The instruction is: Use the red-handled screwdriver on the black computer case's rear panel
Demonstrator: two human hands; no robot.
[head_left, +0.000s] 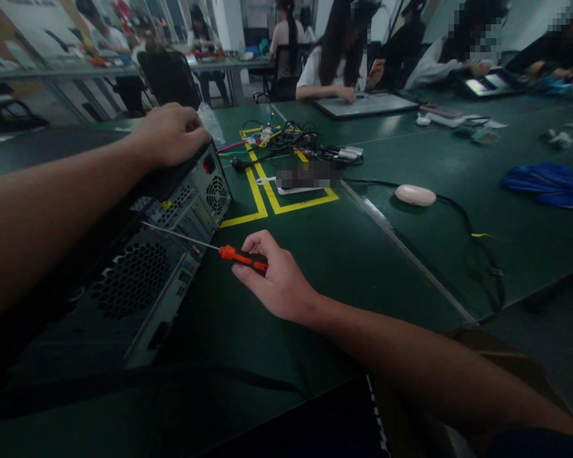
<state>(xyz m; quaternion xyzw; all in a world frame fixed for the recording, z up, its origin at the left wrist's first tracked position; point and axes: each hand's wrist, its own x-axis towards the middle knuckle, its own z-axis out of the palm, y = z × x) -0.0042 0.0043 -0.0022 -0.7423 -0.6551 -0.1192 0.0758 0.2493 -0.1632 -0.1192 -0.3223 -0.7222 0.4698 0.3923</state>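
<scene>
A black desktop computer case (138, 337) stands at the left on the green table, its metal back panel with vents and ports turned to the right. Over the top edge of the case, my left hand (174, 135) rests with its fingers curled, gripping it near the far corner. My right hand (281, 280) is closed around the orange and black handle of a screwdriver (228, 252). The long thin shaft points left, and its tip meets or nearly meets the back panel above the large honeycomb vent. Whether the tip sits in a screw is too small to tell.
Tangled cables (296, 137) lie past the case, near yellow tape (305, 205) marked on the table (363, 267). A phone-like object (300, 181), a pale oval object (415, 195) on a black cord and blue cloth (547, 183) lie rightward. Several people sit beyond.
</scene>
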